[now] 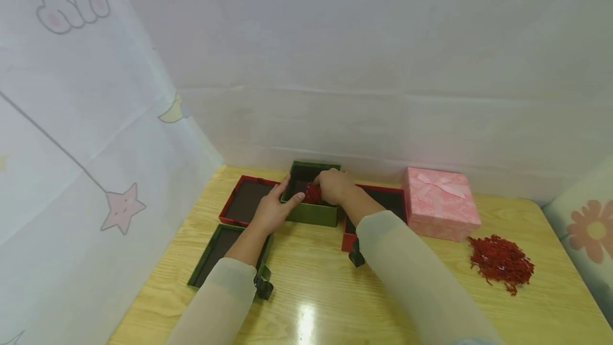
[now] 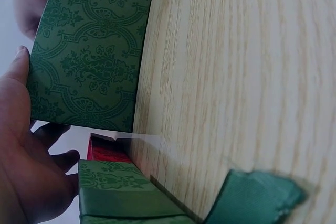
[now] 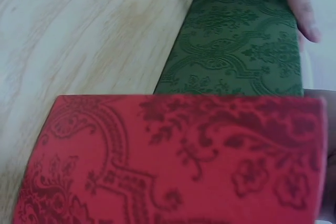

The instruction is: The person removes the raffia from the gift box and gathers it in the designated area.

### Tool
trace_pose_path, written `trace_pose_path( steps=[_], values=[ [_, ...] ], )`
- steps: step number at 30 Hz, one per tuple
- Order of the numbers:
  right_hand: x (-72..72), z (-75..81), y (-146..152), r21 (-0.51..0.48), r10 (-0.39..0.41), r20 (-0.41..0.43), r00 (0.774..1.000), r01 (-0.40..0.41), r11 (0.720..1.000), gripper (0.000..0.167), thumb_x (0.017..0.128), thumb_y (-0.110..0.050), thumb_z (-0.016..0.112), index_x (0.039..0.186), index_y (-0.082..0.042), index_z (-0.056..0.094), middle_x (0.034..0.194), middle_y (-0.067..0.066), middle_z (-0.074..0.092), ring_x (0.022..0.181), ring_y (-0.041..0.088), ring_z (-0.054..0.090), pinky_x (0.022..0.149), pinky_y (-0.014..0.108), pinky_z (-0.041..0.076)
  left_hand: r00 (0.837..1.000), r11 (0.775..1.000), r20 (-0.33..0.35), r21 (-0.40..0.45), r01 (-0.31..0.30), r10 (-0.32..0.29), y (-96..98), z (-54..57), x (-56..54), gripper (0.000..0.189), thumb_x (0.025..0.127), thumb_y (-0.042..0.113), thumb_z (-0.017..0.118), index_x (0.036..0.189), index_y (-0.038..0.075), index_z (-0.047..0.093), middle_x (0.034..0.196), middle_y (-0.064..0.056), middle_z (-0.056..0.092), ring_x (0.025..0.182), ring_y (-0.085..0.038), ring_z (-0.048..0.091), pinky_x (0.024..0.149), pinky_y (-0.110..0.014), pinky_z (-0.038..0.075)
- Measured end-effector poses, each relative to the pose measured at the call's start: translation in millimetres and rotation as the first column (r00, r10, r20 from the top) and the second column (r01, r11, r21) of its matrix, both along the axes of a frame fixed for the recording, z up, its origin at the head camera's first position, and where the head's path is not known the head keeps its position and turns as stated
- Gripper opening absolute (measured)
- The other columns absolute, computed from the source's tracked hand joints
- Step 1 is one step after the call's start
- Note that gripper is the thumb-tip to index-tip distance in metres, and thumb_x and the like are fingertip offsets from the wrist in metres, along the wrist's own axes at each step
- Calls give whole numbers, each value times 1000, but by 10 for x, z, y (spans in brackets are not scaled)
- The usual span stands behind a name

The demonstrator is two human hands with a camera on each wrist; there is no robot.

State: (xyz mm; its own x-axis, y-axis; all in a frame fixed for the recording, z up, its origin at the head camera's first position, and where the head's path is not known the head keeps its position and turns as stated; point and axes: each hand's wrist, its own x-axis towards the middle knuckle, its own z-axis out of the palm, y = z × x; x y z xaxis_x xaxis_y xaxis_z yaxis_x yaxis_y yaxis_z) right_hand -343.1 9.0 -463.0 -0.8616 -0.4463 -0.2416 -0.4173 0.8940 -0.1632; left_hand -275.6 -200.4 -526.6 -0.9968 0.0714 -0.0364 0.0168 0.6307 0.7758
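A green patterned box (image 1: 312,215) stands open at the back of the table, its front wall also in the left wrist view (image 2: 89,51). My left hand (image 1: 272,211) rests against its front left corner, fingers straight along the side and thumb over the front rim. My right hand (image 1: 334,185) reaches down inside and grips red crinkled paper shreds (image 1: 313,194). Its fingertips are partly hidden. Right of this box stands an open red box (image 1: 349,241), partly covered by my right arm; its patterned wall (image 3: 173,161) fills the lower right wrist view.
A red lid (image 1: 244,204) and a green lid (image 1: 205,262) lie at the left, inner sides up. At the right stands a closed pink gift box (image 1: 442,222) with a bow, near a pile of red paper shreds (image 1: 500,261). A white cloth (image 1: 311,121) hangs behind the table.
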Motion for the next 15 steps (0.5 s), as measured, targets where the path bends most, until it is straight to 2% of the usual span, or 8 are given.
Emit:
trace_pose_path(
  steps=[3,6,9,15],
  values=[
    [-2,52,39,-54,7,-7,1000,-8,999,45,96,-15,72,139,-30,69,133,-4,70,125,26,61,111,53,43,1000,1000,5,3,4,-4,-10,-3,-7,93,88,85,52,165,44,21,169,-17,25,149,-49,31,111,-71,35],
    [-1,94,68,-124,14,-21,1000,-16,992,45,94,-19,75,138,-29,70,125,-2,73,107,23,66,94,42,53,1000,1000,7,5,2,-2,-28,2,-20,92,88,84,53,165,44,21,169,-18,25,148,-50,32,110,-71,35],
    [-7,129,93,-203,13,-21,1000,-17,979,45,93,-22,78,137,-28,70,121,0,73,93,19,63,77,33,54,1000,1000,8,9,0,0,-39,5,-40,92,87,84,53,165,45,22,169,-16,25,148,-49,33,111,-71,35],
    [1,221,156,-351,9,23,1000,0,936,47,91,-20,83,136,-21,71,126,4,71,96,17,62,79,30,54,1000,1000,20,8,-2,1,-38,-9,-77,93,86,86,51,164,47,20,170,-10,26,149,-46,33,111,-69,36]
  ],
)
